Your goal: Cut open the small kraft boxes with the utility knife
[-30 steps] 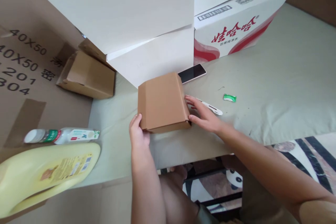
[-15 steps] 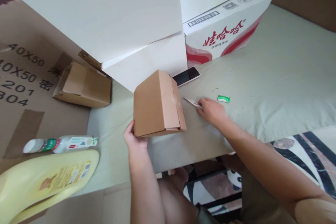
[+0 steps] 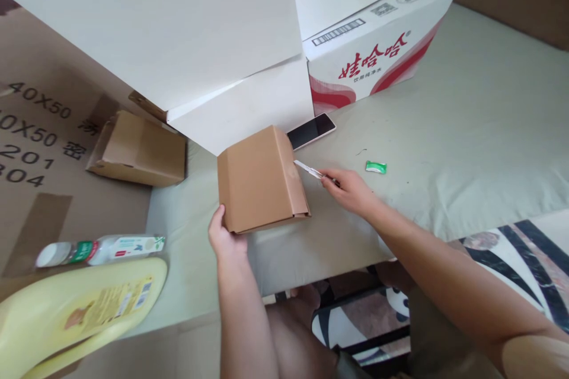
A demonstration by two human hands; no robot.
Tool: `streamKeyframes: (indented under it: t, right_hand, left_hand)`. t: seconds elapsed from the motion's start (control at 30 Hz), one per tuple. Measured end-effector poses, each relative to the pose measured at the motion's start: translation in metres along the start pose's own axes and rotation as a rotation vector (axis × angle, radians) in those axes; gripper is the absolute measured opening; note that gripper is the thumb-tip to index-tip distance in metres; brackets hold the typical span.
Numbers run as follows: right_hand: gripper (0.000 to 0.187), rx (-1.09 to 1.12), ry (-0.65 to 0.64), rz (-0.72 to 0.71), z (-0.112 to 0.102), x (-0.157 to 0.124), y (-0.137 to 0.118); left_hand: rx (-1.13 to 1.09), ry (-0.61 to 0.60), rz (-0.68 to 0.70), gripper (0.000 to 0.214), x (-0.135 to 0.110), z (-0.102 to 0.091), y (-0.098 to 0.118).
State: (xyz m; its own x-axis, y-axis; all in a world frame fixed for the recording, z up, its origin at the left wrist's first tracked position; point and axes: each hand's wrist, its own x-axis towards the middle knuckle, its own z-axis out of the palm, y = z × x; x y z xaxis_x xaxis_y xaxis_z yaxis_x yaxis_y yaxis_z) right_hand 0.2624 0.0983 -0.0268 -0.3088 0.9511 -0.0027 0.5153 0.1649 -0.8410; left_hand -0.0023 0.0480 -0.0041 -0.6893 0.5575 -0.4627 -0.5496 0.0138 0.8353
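Observation:
A brown cardboard box stands tilted in the middle of the cloth-covered surface. My left hand grips its lower left corner, the thumb on the near face and the other fingers hidden beneath or behind. My right hand is closed around the handle of a slim knife. The blade points left, its tip at or very near the box's right side, beside a patch that looks like tape. Whether the tip touches the cardboard I cannot tell.
Behind the box lies a phone; a green wrapper is to the right. White cartons and a red-printed carton stand at the back. A small brown box, a plastic bottle and a yellow jug are at left.
My right hand has lifted the knife off the cloth and brought it left to the box's side. The box has turned in my left hand, showing more of its broad face.

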Motion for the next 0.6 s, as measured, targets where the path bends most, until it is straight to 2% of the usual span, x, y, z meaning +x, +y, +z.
streamKeyframes:
  t: [0.13,0.33,0.47,0.6]
  right_hand:
    - [0.039,-0.011,-0.004,-0.021,0.002,0.0,0.002]
    - [0.039,-0.026,0.013,0.05,0.005,-0.001,0.002]
    - [0.039,-0.036,-0.001,0.007,0.005,-0.001,0.001]
    - [0.038,-0.025,-0.009,-0.009,0.006,-0.002,-0.001]
  left_hand:
    - [-0.011,0.024,0.041,0.01,0.0,-0.001,-0.001]
    - [0.006,0.011,0.039,0.01,0.007,-0.007,-0.002]
    - [-0.005,-0.006,0.058,0.012,0.012,-0.011,-0.003]
    - [-0.011,0.028,0.055,0.011,0.013,-0.012,-0.003]
